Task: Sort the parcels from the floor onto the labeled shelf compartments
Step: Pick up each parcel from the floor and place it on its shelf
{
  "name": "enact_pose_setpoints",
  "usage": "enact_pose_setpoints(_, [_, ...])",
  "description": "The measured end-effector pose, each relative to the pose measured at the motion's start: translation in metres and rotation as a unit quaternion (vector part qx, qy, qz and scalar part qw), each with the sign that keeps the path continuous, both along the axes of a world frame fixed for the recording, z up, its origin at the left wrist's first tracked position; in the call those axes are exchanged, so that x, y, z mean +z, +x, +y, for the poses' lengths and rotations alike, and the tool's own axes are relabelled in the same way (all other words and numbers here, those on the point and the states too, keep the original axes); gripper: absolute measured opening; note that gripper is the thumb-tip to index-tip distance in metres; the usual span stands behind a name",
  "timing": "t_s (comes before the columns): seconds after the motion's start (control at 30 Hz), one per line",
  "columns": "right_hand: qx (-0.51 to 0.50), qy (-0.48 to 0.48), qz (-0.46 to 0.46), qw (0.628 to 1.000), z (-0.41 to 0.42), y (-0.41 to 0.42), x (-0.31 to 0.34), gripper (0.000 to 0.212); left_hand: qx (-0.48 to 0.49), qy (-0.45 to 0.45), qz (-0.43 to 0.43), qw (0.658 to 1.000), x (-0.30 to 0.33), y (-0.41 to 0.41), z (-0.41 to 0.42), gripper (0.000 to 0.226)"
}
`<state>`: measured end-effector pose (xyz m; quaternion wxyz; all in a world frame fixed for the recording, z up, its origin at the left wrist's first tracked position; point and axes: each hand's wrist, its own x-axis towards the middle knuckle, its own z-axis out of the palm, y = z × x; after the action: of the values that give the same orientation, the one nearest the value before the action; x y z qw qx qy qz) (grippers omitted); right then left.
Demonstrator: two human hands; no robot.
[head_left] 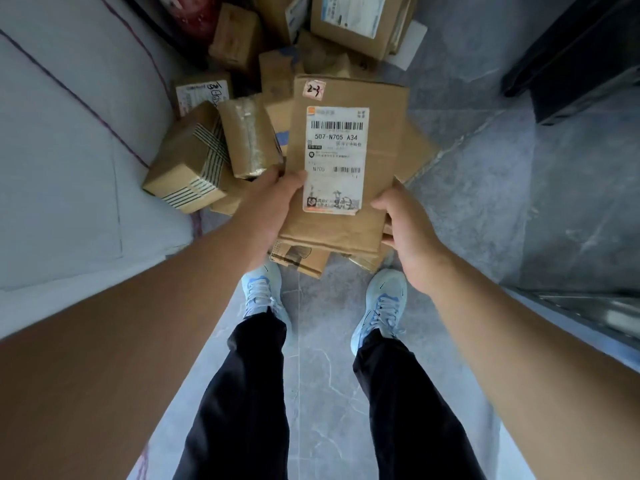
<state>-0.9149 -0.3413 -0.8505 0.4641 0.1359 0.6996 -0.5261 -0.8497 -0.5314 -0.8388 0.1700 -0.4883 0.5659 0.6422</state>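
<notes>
Both hands point(277, 199) round labelled parcel point(343, 161)

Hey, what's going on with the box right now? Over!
Both hands, left and right, grip the flat box. Label reads 2-3. More boxes piled on the floor ahead.

We look from a single wide-angle camera worn on the head, facing steeply down and slightly forward over our own outstretched arms. The cardboard parcel point(343, 161) we hold sits close beneath the lens at centre frame, while our shoes point(381, 303) on the grey floor point(485, 202) lie farther below.
</notes>
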Motion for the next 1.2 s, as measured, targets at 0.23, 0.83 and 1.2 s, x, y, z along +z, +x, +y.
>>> enact_pose_setpoints(0.23, [-0.04,0.037,0.111,0.992,0.009,0.008,0.091,0.024,-0.13,-0.054,0.103,0.985,0.097,0.011,0.001,0.054])
enact_pose_setpoints(0.83, [-0.194,-0.011,0.371,0.908,0.023,0.099,0.449,0.04,-0.295,-0.138,0.32,0.89,0.455,0.046,-0.006,0.047])
enact_pose_setpoints(1.2, [-0.126,0.042,0.525,0.841,0.106,0.158,0.671,0.035,-0.369,-0.294,0.418,0.776,0.678,0.099,0.048,0.062])
